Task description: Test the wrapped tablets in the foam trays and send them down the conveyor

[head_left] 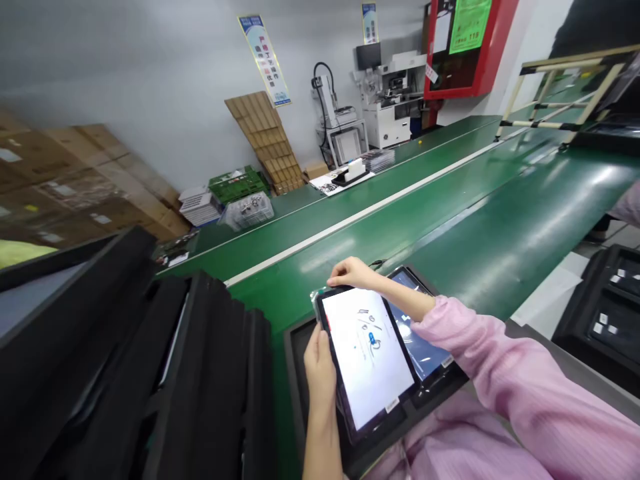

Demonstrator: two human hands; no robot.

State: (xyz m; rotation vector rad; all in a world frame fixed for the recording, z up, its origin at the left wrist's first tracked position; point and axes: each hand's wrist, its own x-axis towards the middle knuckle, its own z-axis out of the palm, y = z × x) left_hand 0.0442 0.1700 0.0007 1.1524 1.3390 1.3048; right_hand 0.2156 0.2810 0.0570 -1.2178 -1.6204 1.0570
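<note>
A tablet (370, 373) with a lit white screen and dark handwriting-like marks lies tilted over a black foam tray (295, 360). My left hand (320, 367) is closed round its left edge, thumb on the front side. My right hand (353, 273) is closed at the tablet's top left corner, fingertips on the top edge. Clear film (316, 295) with a bit of green sticks out at that corner. A second tablet (417, 340) with a bluish screen lies in the tray to the right, partly covered by the first tablet and my right forearm.
Black foam trays (210, 373) stand stacked on edge at the left, some holding flat panels. A green conveyor belt (400, 227) runs behind the tray. Another foam tray (605, 320) sits at the right. Across the belt are a clear parts box (250, 208) and a frame rack (555, 100).
</note>
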